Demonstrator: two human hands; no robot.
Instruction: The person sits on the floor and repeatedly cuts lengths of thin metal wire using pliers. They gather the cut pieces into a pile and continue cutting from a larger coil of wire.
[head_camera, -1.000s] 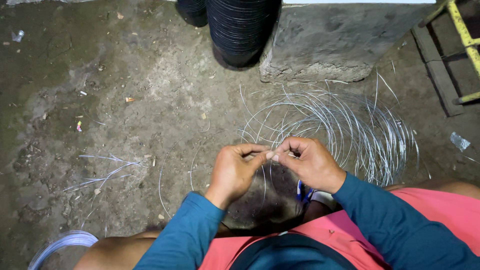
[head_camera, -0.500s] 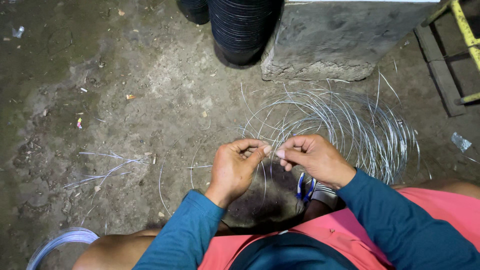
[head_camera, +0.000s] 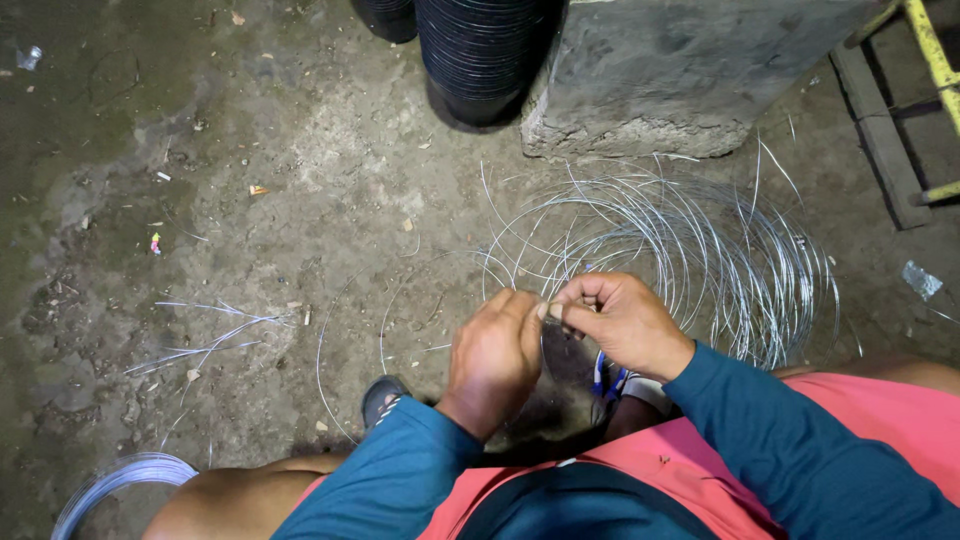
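My left hand (head_camera: 497, 352) and my right hand (head_camera: 618, 322) meet fingertip to fingertip above the dirt floor, both pinching one thin silver wire (head_camera: 549, 310) between thumb and fingers. Behind and to the right of the hands lies a loose tangle of silver wire loops (head_camera: 700, 250) spread on the ground. Blue-handled pliers (head_camera: 605, 378) lie under my right wrist, partly hidden. Both arms wear teal sleeves over a pink garment.
A stack of black plastic pots (head_camera: 480, 55) stands at the top, beside a rough concrete block (head_camera: 660, 80). A yellow metal frame (head_camera: 930, 70) is at top right. Cut wire pieces (head_camera: 210, 335) lie at left, a wire coil (head_camera: 115, 485) at bottom left, a sandal (head_camera: 383, 396) below.
My left hand has rolled over so its back faces up and shifted right, closing against the right hand's fingertips. A sandal toe has come into view beside my left forearm.
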